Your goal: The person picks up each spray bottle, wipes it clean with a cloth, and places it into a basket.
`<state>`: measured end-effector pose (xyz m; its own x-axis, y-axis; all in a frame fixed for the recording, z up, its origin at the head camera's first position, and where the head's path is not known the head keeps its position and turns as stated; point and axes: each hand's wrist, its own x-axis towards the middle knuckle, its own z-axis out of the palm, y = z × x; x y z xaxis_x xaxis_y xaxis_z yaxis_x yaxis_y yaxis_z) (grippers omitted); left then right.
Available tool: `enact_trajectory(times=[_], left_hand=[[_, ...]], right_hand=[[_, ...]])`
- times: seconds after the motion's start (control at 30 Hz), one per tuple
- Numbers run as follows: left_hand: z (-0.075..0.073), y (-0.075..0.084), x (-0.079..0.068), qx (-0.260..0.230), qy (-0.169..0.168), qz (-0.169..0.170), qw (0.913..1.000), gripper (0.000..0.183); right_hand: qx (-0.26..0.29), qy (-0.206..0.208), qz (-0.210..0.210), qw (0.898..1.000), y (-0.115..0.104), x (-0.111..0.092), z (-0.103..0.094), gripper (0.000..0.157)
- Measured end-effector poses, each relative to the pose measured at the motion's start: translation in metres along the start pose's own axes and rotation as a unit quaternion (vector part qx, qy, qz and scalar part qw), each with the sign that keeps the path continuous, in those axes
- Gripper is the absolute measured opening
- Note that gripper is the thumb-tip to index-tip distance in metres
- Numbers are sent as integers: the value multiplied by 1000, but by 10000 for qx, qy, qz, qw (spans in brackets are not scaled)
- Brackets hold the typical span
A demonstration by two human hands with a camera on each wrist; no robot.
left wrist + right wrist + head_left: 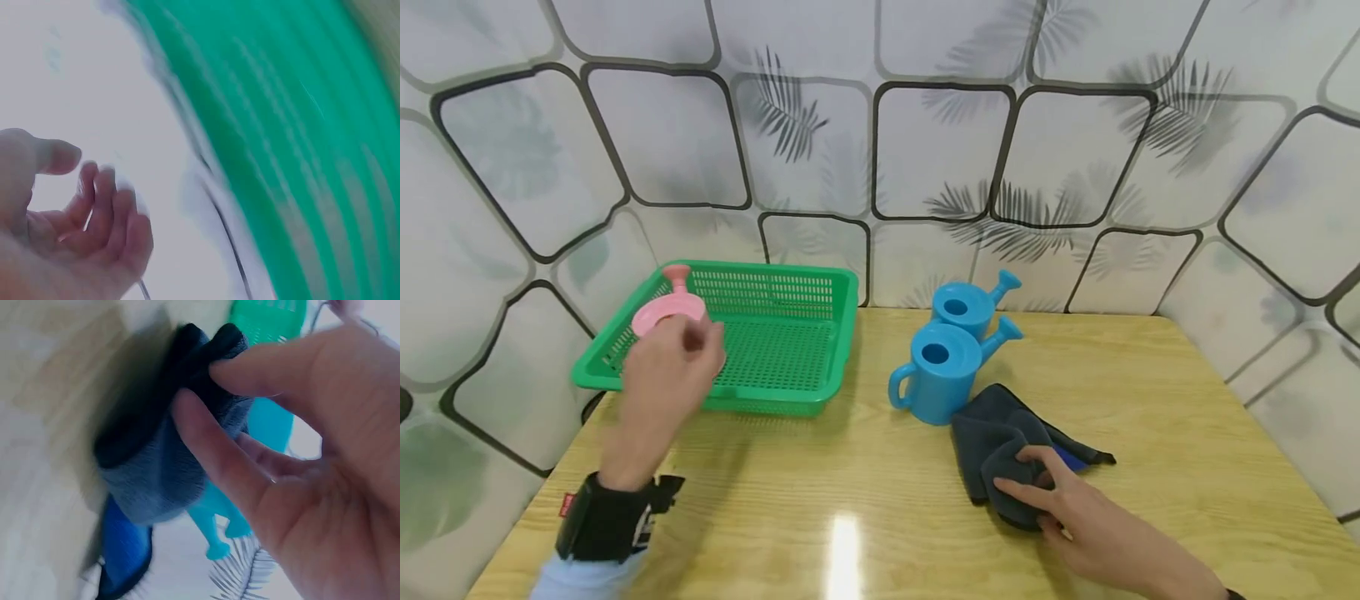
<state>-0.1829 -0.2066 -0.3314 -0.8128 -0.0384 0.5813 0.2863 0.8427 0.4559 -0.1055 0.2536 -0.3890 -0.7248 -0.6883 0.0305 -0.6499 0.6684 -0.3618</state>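
A pink watering can (651,314) stands at the left end of a green plastic basket (847,333), its front hidden by my left hand (668,367). That hand hovers over the basket's near left corner; in the left wrist view its fingers (103,215) curl loosely around bare air, thumb apart. My right hand (1078,521) pinches a folded dark grey cloth (996,433) between thumb and fingers at the table's right. Black edging and a blue underside (125,540) show on the cloth. Its far left corner lies against the nearer blue watering can (943,383).
Another blue watering can (962,300) stands just behind the nearer one, both spouts pointing right. The wooden table (790,500) meets a wall covering (940,150) with leaf patterns at the back and sides. A small red tag (567,504) is at the left table edge.
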Motion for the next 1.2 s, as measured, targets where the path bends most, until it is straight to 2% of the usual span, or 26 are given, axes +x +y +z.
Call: enact_trajectory(times=[0.03,0.07,0.1,0.17,0.2,0.23,0.27,0.33,0.4,0.43,0.5,0.53,0.57,0.63,0.7,0.73,0.77,0.83,0.9,0.93,1.0,1.03,1.07,1.13,1.2], left_hand=[[6,21,-5,-522,-334,135,9980,22],[13,43,-11,-1069,-785,209,9909,18],[22,63,-18,-1534,-1291,205,9795,17],[43,96,-33,-2215,-2239,142,9490,29],[55,108,-40,-2383,-2586,47,9361,38],[68,116,-45,-2466,-2791,-73,9280,48],[81,122,-49,-2457,-2877,-169,9255,56],[105,126,-53,-2348,-2865,-287,9284,67],[127,124,-52,-2298,-2683,-276,9351,66],[136,121,-50,-2333,-2557,-249,9379,61],[149,117,-45,-2454,-2391,-170,9393,45],[152,115,-43,-2539,-2322,-155,9388,37],[154,113,-41,-2715,-2268,-194,9352,30],[152,112,-37,-3086,-2232,-406,9237,25],[146,113,-36,-3587,-2207,-731,9041,30],[143,114,-36,-3881,-2222,-894,8900,32],[139,115,-37,-4194,-2257,-1110,8722,33],[133,117,-39,-4722,-2320,-1465,8377,34],[130,119,-42,-5217,-2439,-1793,7976,32],[129,120,-43,-5406,-2493,-1910,7805,31],[128,123,-45,-5698,-2548,-2087,7529,30],[127,124,-45,-5796,-2551,-2122,7443,29],[126,126,-45,-5849,-2553,-2131,7398,30],[125,128,-45,-5875,-2551,-2127,7379,31],[123,129,-45,-5855,-2527,-2110,7408,31]], right_hand=[[-81,90,-28,9999,1,1,2,65],[-174,150,-36,9997,2,2,4,66],[-307,205,-13,9993,4,4,6,65],[-450,269,96,9986,7,8,7,60],[-505,323,139,9981,9,9,6,56],[-596,455,150,9971,12,10,5,52],[-761,662,127,9948,16,10,3,49],[-1141,1387,86,9837,26,10,-2,46],[-1483,2419,138,9588,40,10,-9,36],[-1541,2928,212,9434,46,11,-13,40],[-1377,3763,413,9153,58,14,-21,50],[-1160,4028,469,9067,63,18,-25,50],[-928,4158,489,9034,66,21,-28,50],[-422,4142,555,9075,66,30,-30,43],[-55,3912,511,9189,62,40,-30,35],[51,3748,433,9261,59,45,-30,36],[108,3649,343,9304,54,51,-29,38],[75,3649,89,9310,44,61,-28,42],[-5,3706,-257,9284,33,71,-29,45],[-83,3734,-369,9269,27,76,-29,46],[-280,3731,-567,9256,16,83,-28,46],[-413,3672,-669,9268,10,87,-27,45],[-578,3568,-779,9291,5,90,-27,44],[-1028,3399,-1011,9293,-6,95,-24,41],[-1544,3337,-1232,9218,-15,98,-21,45]])
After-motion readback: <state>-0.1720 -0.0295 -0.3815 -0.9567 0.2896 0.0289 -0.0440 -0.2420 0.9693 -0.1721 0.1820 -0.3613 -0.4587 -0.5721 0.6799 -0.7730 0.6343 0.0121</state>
